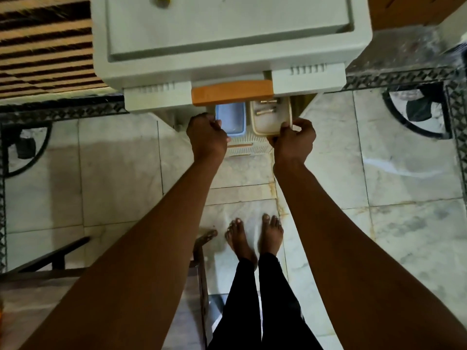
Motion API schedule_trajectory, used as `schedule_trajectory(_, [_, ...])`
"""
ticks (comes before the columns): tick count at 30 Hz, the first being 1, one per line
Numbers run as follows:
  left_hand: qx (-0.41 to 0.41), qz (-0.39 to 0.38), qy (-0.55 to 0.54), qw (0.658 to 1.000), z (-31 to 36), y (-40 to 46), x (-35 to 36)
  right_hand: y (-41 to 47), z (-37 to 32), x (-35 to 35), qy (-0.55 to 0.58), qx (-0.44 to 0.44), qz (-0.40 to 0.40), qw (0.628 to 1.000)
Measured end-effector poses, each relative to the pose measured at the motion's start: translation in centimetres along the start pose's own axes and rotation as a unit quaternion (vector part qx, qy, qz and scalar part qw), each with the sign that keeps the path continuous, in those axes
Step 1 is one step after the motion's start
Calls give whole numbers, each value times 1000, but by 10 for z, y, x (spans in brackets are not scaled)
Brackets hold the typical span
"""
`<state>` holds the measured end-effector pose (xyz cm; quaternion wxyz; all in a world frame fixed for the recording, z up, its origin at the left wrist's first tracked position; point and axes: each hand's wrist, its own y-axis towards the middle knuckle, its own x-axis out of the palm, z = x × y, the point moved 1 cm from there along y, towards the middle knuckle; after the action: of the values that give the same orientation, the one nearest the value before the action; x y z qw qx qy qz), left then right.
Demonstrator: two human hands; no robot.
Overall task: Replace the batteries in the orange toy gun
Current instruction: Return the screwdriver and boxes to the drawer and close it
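Observation:
A low drawer (240, 147) of a white plastic cabinet (227, 46) is pulled out below me. Inside it sit a blue tray (231, 117) and a cream tray (271, 120). Two gold-coloured batteries (265, 112) lie in the cream tray. My left hand (206, 135) is curled closed at the blue tray's left rim. The front right corner of the cream tray is pinched by my right hand (294, 137). No orange toy gun is in view.
An upper drawer with an orange handle (232, 93) overhangs the back of both trays. A small yellow-green object (161, 0) lies on the cabinet top. My bare feet (252, 238) stand on marble tiles. A dark wooden frame (199, 261) is by my left leg, a striped rug (45, 46) at far left.

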<state>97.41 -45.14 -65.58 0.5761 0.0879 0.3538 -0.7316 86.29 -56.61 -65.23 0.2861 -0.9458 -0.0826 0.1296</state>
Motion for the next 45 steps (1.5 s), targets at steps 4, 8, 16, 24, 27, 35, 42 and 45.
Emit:
schedule_trajectory(4, [27, 28, -6, 999, 5, 12, 11, 15, -2, 15, 24, -3, 33, 999])
schedule_trajectory(8, [42, 54, -49, 996, 12, 18, 22, 21, -2, 28, 100, 33, 67, 992])
schedule_trajectory(16, [28, 69, -98, 992, 17, 20, 29, 23, -11, 35, 183, 61, 103, 976])
schedule_trajectory(24, [151, 124, 37, 980, 16, -26, 3, -22, 0, -9, 89, -6, 41, 995])
schedule_trajectory(27, [225, 112, -47, 967, 23, -72, -14, -52, -8, -30, 19, -120, -12, 993])
schedule_trajectory(35, [378, 145, -46, 913, 70, -140, -66, -108, -86, -59, -78, -443, -94, 888])
schedule_trajectory(42, [417, 244, 64, 874, 142, -93, -88, -81, -131, -24, -155, -668, -76, 724])
schedule_trajectory(45, [310, 267, 164, 898, 166, -52, -93, -66, -136, -5, -185, -681, -66, 705])
